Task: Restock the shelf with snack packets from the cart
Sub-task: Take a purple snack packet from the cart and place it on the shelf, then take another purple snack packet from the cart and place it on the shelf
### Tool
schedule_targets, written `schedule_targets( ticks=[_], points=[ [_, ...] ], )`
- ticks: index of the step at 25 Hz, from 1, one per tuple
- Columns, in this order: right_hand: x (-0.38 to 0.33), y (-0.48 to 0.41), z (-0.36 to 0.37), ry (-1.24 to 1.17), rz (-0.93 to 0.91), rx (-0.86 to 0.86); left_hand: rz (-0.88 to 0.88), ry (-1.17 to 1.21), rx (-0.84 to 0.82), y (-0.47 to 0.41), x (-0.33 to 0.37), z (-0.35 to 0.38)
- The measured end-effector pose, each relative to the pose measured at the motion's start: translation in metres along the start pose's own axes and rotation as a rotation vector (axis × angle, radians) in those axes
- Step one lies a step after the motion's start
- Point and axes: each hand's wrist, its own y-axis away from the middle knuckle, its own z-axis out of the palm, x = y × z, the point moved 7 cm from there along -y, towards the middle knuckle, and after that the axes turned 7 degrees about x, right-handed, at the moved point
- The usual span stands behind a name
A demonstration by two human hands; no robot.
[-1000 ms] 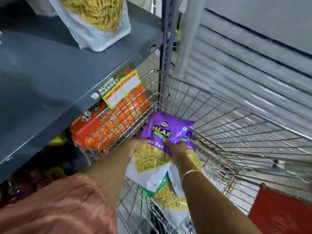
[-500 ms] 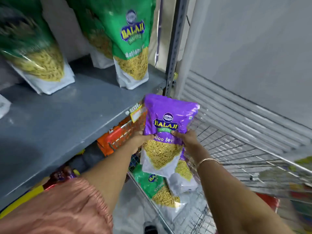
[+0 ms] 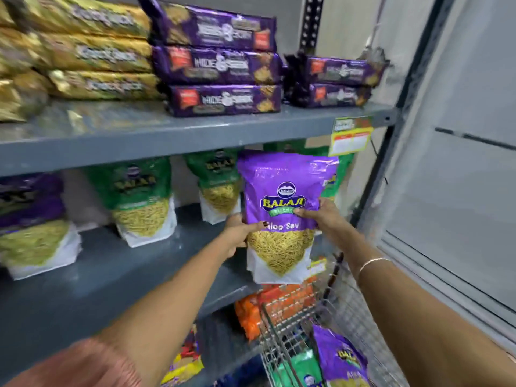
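A purple Balaji Aloo Sev packet (image 3: 282,188) is held upright in front of the right end of the grey middle shelf (image 3: 117,272). My left hand (image 3: 240,233) grips its left edge and my right hand (image 3: 325,219) grips its right edge. Green Balaji packets (image 3: 142,202) stand further back on that shelf, and a purple one (image 3: 30,219) stands at the far left. The wire cart (image 3: 290,339) is at the bottom right with another purple packet (image 3: 340,358) and a green one (image 3: 301,364) in it.
The upper shelf (image 3: 167,132) carries stacked purple biscuit packs (image 3: 220,62) and golden packs (image 3: 95,54). A price tag (image 3: 351,135) hangs at its right end. Orange packets (image 3: 251,311) lie on the lower shelf behind the cart. A grey shutter wall (image 3: 460,191) is on the right.
Both hands have lifted the purple packet out of the cart and up to the middle shelf level. The view has tilted up, showing the upper shelf.
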Motion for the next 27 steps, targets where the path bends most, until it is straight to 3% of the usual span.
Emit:
schedule_targets(
  ticks=[3,6,10,13,15,18,20,22,24,27],
  points=[
    [0.004,-0.025,0.054,-0.035,0.0,-0.081,0.094,-0.122,0.295,-0.007,0.003,-0.066],
    [0.018,-0.038,0.091,0.008,-0.013,-0.137,0.115,-0.219,0.478,-0.008,-0.011,-0.102],
    [0.03,-0.048,0.119,0.017,0.052,-0.203,0.108,-0.184,0.579,0.004,-0.028,-0.118],
    [0.032,-0.047,0.124,0.054,0.08,-0.22,0.129,-0.147,0.565,0.007,-0.03,-0.118],
    [0.035,-0.04,0.111,0.111,0.102,-0.197,0.232,-0.159,0.673,0.023,-0.023,-0.118],
    [0.045,-0.023,0.058,0.165,0.157,-0.064,0.606,-0.325,0.916,0.063,-0.009,-0.086],
    [0.067,-0.006,0.001,0.191,0.224,0.075,0.741,-0.371,0.778,0.074,-0.019,-0.028],
    [0.104,0.017,-0.058,0.262,0.283,0.176,0.665,-0.32,0.479,0.065,-0.049,0.039],
    [0.16,0.044,-0.117,0.363,0.377,0.274,0.4,-0.239,0.215,0.042,-0.1,0.107],
    [0.272,0.099,-0.193,0.499,0.675,0.393,-0.123,-0.368,-0.014,0.015,-0.215,0.193]
  ],
)
